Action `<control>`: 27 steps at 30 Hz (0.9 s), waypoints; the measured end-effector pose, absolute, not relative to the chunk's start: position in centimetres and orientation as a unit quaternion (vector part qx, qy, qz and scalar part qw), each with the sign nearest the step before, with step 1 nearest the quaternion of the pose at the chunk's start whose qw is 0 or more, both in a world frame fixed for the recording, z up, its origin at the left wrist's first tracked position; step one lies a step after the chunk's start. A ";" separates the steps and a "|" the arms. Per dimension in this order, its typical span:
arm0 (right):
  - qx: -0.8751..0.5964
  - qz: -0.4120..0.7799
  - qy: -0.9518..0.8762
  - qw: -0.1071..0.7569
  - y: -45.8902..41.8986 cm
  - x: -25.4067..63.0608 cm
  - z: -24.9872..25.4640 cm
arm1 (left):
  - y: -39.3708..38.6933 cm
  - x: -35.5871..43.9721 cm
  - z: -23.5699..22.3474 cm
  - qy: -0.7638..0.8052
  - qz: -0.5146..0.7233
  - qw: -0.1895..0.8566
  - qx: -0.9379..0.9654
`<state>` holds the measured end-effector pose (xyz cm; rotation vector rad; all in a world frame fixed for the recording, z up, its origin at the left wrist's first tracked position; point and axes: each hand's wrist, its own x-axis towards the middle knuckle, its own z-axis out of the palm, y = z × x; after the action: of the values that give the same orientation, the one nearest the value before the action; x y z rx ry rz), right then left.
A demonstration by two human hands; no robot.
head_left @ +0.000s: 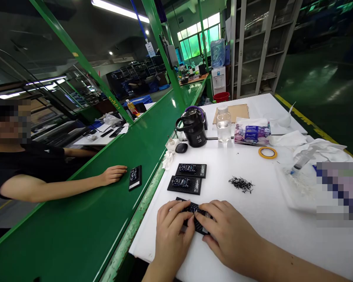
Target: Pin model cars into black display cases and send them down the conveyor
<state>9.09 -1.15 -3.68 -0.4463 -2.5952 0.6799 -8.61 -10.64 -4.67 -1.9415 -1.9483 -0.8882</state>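
Observation:
Just in front of me lies a black carbon-patterned base plate (199,226) with a small dark model car on it, mostly covered by my fingers. My left hand (172,231) curls over the plate's left side, thumb and fingertips closed at the car. From the right, my right hand (228,231) has its index finger pressed at the car and its thumb by the plate's near edge. Whether a tiny part sits between the fingertips is hidden. Beyond are two similar plates, each with a model car (187,168), (181,182). Small black slender pieces (241,184) form a loose pile to the right.
A black jug (194,129), a clear bottle (224,125), a tissue pack (251,131), yellow tape (267,152) and a white tray (297,188) with a syringe stand around the table. A co-worker's hand (114,175) rests beside another car plate (135,178) on the green conveyor.

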 end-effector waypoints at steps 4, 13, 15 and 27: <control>-0.157 0.218 -0.941 0.206 -1.2 8.9 -3.7 | -10.5 -8.8 -4.3 -0.711 -0.318 0.053 -0.625; -0.152 0.123 -0.949 0.246 -1.9 8.4 -4.8 | -10.1 -8.8 -3.8 -0.768 -0.381 -0.105 -0.504; -0.145 0.099 -0.948 0.265 -2.0 8.2 -5.0 | -10.2 -8.6 -3.8 -0.770 -0.385 -0.109 -0.497; -0.142 0.019 -0.940 0.311 -3.2 7.7 -6.4 | -10.3 -8.0 -3.3 -0.777 -0.393 -0.148 -0.470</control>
<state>7.67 -3.15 -6.40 -0.3736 -2.4813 0.0489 -8.01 -10.28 -3.33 -1.6328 -2.6997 -1.3657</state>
